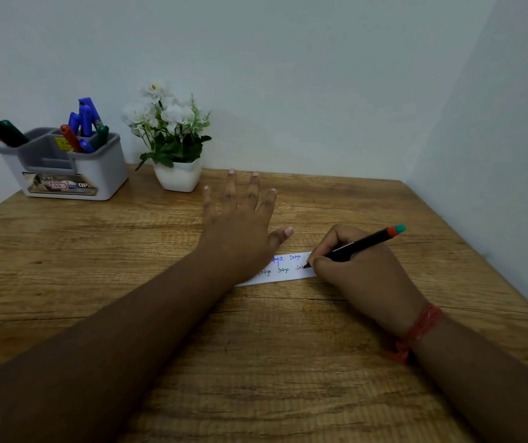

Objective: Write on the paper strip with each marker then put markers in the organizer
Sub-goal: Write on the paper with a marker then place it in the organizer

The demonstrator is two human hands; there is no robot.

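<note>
Head view: my right hand (361, 273) grips the marker (356, 246), tip on the strip (283, 270); my left hand (240, 225) lies spread flat over the strip's left part

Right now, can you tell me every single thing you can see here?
Table: one, brown wood, under everything.
Paper strip: one, white with small coloured writing, table centre, partly under the left hand.
Marker: one, black with a red and teal end, in the right hand, tip on the strip.
Organizer: one, grey and white, back left.
Markers in organizer: several, blue, red, green and black; exact count unclear.
Flower pot: one, white with white flowers, beside the organizer.
Wrist thread: one, red, right wrist.
Left hand: fingers spread, resting on the strip.
Right hand: writing.
</note>
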